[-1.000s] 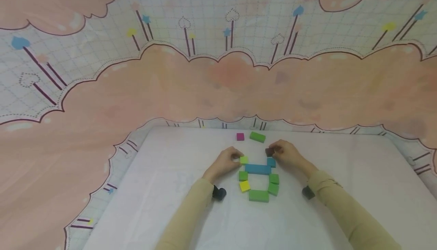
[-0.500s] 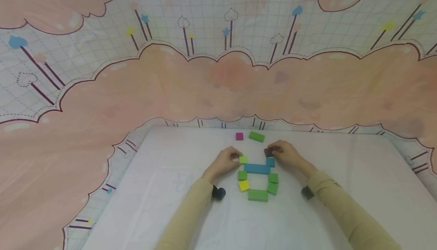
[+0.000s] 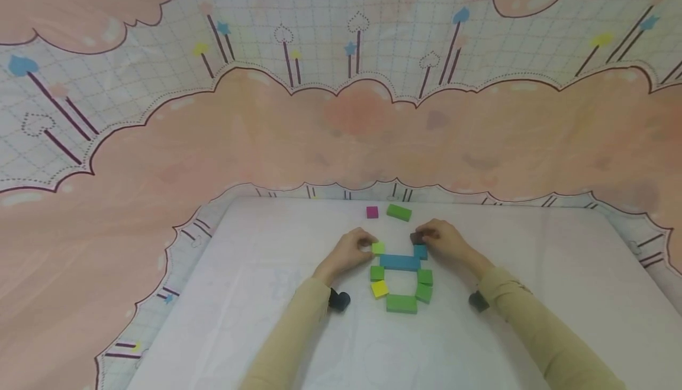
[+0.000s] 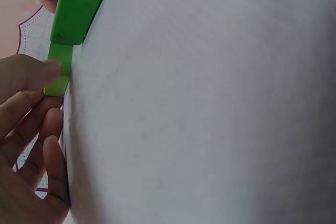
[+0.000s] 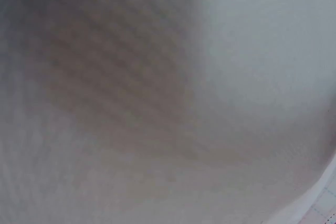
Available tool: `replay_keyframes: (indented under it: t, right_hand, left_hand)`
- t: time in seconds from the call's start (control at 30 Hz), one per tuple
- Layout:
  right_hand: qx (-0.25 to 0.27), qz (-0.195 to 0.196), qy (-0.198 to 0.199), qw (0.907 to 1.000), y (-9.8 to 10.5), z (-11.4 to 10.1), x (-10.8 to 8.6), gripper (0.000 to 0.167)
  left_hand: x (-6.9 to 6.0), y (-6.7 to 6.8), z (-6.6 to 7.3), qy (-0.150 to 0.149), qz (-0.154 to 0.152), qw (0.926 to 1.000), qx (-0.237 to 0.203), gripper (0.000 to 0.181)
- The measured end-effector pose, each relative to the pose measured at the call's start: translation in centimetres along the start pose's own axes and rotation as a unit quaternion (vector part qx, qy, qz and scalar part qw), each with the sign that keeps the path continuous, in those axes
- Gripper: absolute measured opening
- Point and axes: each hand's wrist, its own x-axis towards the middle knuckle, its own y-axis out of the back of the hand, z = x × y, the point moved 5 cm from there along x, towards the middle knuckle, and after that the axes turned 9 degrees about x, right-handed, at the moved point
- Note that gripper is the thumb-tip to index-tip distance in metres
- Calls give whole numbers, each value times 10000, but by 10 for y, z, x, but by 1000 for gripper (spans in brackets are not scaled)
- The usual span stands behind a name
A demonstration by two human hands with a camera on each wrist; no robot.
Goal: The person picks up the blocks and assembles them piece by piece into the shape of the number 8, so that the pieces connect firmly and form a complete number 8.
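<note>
On the white table, my left hand [image 3: 348, 254] pinches a light green block [image 3: 378, 248] at the upper left of a ring of blocks. The left wrist view has the thumb [image 4: 37, 72] against that light green block [image 4: 59, 85]. Across from it, my right hand [image 3: 447, 242] pinches a dark brown block [image 3: 416, 238] just behind a small blue block [image 3: 420, 252]. A long blue block [image 3: 399, 262] lies between the two sides, in front of the hands. The right wrist view is blurred and shows neither the hand nor a block.
Nearer the front lie small green blocks [image 3: 377, 273], a yellow block [image 3: 380, 289] and a longer green block [image 3: 402, 303]. Behind the hands are a magenta block [image 3: 372, 212] and another long green block [image 3: 399, 212]. A patterned cloth [image 3: 298, 141] hangs beyond the table [image 3: 224, 319].
</note>
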Motion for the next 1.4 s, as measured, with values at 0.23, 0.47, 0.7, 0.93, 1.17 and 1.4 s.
replay_keyframes:
  t: [0.23, 0.47, 0.7, 0.93, 1.17, 1.4]
  right_hand:
    - [51, -28, 4, 10000, 1, 0, 0, 28]
    - [35, -29, 23, 10000, 1, 1, 0, 28]
    - [-34, -12, 72, 10000, 1, 1, 1, 27]
    - [-3, -3, 63, 10000, 1, 0, 0, 28]
    - [50, 3, 22, 10000, 2, -1, -1, 28]
    - [195, 5, -36, 9998, 1, -1, -3, 28]
  left_hand:
    - [1, -1, -1, 15, -1, 10000, -79, 31]
    - [1, -1, -1, 93, -16, 9998, -147, 35]
    - [1, 0, -2, 77, -54, 9998, -174, 42]
    - [-1, 2, -3, 159, 30, 9998, -135, 42]
    - [-2, 10, -3, 266, 452, 9985, -187, 31]
    - [-1, 16, -8, 292, 755, 9964, -240, 24]
